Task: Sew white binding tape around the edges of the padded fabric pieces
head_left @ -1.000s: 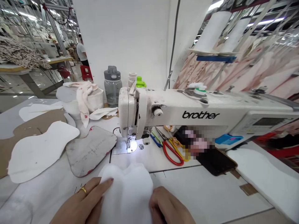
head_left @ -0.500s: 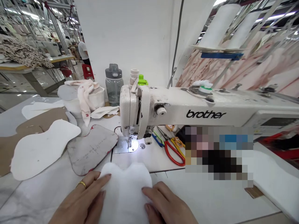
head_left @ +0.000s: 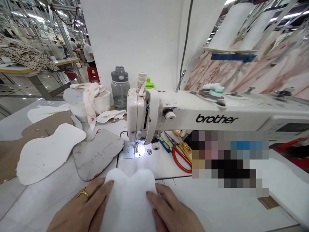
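Note:
A soft white fabric piece (head_left: 130, 199) with a two-lobed top edge lies in front of the sewing machine (head_left: 183, 109), short of its lit needle plate (head_left: 131, 150). My left hand (head_left: 83, 204), wearing a gold ring, grips the piece's left edge, fingers closed along it. On the opposite edge my right hand (head_left: 172, 209) pinches the fabric, one finger on top and others at the side. The lower part of the piece runs out of view. Left of the needle plate rests a grey marked template (head_left: 98, 154), with a white cut piece (head_left: 48, 154) beside it.
Red-handled scissors (head_left: 180, 161) and a blue-green thread snipper (head_left: 165, 144) lie right of the needle. Behind the machine head stands a grey bottle (head_left: 120, 90). A bundle of pale cloth (head_left: 98, 100) sits at the back left. Far left, a person (head_left: 88, 51) is visible.
The view has shifted slightly, so the machine and table things appear further right. Both hands stay on the fabric's edges; fingers of my right hand now reach further around its upper right edge.

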`<state>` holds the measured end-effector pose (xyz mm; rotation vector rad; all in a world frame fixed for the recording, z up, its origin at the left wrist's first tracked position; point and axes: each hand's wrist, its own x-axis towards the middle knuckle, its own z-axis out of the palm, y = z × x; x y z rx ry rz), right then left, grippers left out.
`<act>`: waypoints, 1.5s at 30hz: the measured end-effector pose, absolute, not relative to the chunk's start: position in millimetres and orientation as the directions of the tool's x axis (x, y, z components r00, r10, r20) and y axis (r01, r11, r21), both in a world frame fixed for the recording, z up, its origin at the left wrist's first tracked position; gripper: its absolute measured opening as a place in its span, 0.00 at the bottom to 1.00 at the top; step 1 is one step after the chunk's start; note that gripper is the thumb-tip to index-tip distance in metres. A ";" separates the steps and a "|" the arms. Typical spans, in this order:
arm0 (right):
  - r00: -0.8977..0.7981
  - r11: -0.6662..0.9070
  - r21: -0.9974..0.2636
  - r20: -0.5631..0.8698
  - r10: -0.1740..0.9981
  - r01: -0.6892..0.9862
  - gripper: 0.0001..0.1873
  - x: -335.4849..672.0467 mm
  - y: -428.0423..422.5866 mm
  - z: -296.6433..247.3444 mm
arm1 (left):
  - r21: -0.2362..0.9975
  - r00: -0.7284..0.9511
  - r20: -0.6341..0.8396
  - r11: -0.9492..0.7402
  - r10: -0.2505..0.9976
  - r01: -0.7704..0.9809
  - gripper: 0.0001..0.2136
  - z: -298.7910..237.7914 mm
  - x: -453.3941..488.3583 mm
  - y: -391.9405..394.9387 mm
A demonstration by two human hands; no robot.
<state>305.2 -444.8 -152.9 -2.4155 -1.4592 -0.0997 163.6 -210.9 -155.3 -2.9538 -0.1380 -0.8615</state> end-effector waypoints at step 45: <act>0.701 -0.411 -0.859 -0.088 0.707 0.306 0.02 346.4 -409.7 -122.9 | 0.484 0.987 0.023 -0.866 0.160 0.129 0.06 -115.4 212.8 -200.3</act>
